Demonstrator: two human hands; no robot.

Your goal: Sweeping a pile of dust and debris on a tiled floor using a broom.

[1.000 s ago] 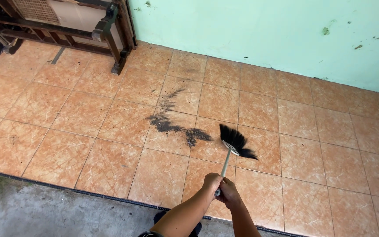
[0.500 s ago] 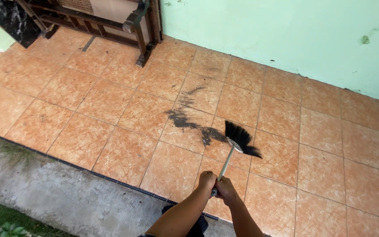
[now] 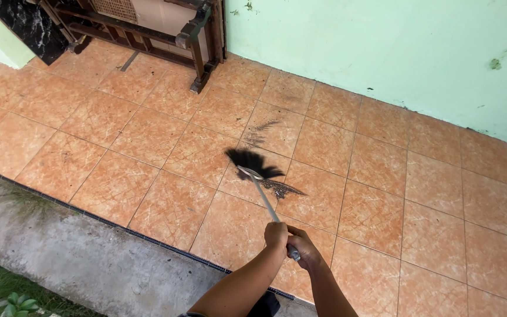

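Note:
Both of my hands grip the pale handle of a broom (image 3: 263,196). My left hand (image 3: 276,235) sits higher on the shaft and my right hand (image 3: 303,246) wraps its end. The broom's black bristle head (image 3: 252,162) rests on the orange floor tiles, tilted to the left. Just right of the head lies a patch of dark dirt (image 3: 281,188). Fainter dark smears (image 3: 257,136) mark the tile beyond it.
A pale green wall (image 3: 382,47) runs along the back of the orange tiled floor (image 3: 148,147). Dark wooden furniture (image 3: 195,41) stands at the top left. A grey concrete strip (image 3: 77,258) and some grass (image 3: 7,293) border the tiles at the lower left.
The broom head has swung left across the dirt pile, and the dark patch looks smaller. The view has shifted slightly down and to the left.

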